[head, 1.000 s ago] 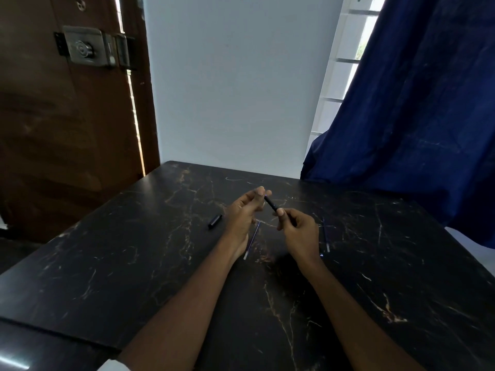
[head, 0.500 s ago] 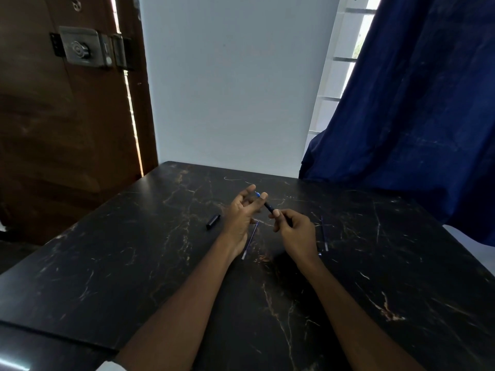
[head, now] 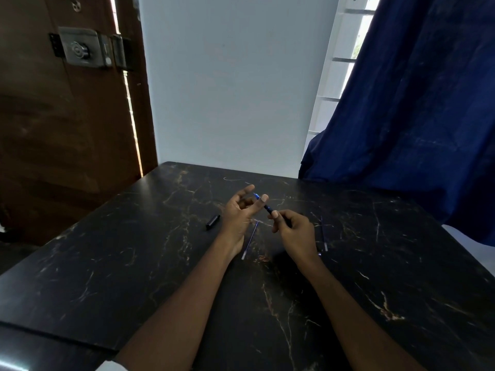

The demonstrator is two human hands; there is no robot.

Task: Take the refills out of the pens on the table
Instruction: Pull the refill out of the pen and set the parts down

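– Blue refill [head: 256, 195] poking from the pen [head: 268, 209]! Right hand [head: 297, 231] pinches the barrel; left hand [head: 238, 212] spread, thumb seemingly on the tip.
– Done so far?
– Loose refill [head: 250, 239] beside the left wrist, second refill [head: 324, 234] right of the right hand. This one's pending.

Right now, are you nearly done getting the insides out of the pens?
Looks done: a middle refill and a right refill lie loose on the table, beside a black cap. In hand: the right hand grips a pen, blue tip by the left hand. To do: pulling that refill out.
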